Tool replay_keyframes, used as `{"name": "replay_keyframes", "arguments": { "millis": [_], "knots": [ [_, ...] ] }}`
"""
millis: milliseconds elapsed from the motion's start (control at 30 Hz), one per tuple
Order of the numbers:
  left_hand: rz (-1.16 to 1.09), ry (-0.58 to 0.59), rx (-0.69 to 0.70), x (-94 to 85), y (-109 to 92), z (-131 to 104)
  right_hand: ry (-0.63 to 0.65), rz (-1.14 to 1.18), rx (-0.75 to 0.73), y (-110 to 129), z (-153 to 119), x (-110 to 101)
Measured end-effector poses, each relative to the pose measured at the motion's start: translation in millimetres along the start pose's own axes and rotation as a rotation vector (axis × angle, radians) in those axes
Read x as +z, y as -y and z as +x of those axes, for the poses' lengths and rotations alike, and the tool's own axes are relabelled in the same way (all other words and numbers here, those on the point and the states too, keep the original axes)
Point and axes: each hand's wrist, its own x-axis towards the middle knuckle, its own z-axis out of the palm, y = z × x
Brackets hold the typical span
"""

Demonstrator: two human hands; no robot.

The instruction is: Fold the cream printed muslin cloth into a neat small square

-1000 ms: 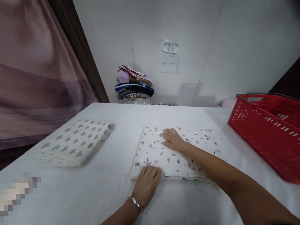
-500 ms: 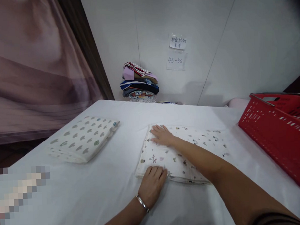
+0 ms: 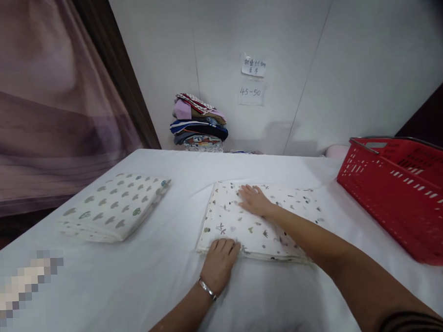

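A folded white cloth (image 3: 253, 228) with small printed figures lies on the white-covered table in front of me. My right hand (image 3: 255, 199) rests flat on its upper part, fingers spread. At the cloth's near left edge, my left hand (image 3: 219, 261) has its fingers bent over the border and close together; its thumb is hidden. A silver bangle circles the left wrist. To the left lies a second folded white cloth (image 3: 115, 202), printed with grey cloud-like shapes and a few green and blue ones. Neither hand touches it.
A red plastic basket (image 3: 391, 197) with a metal handle stands on the table's right side. Beyond the far edge rises a stack of folded fabrics (image 3: 199, 120). Handwritten paper signs (image 3: 253, 92) hang on the wall, and a pinkish curtain (image 3: 50, 110) hangs at left.
My right hand has slid a little to the right across the cloth. My left hand stays at the near edge. The whole view has shifted slightly.
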Motion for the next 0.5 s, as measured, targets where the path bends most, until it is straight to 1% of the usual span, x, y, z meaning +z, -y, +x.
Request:
{"name": "replay_keyframes", "arguments": {
  "millis": [100, 167, 233, 300, 400, 500],
  "knots": [
    [0.009, 0.013, 0.010, -0.3, 0, 1, 0.051, -0.019, 0.149, -30, -14, -4],
    [0.013, 0.015, 0.012, -1.0, 1, 2, 0.085, -0.008, 0.186, -38, -14, -8],
    [0.015, 0.014, 0.011, -1.4, 1, 2, 0.077, 0.004, 0.190, -38, -14, -10],
    [0.007, 0.003, 0.012, -0.7, 2, 1, 0.047, 0.017, 0.188, -34, -21, -10],
    [-0.005, -0.021, 0.023, 2.1, 4, 0, 0.010, 0.026, 0.169, -34, -48, -4],
    [0.001, -0.039, 0.036, 4.2, 6, -1, 0.017, 0.014, 0.184, -40, -79, 1]
  ]
}}
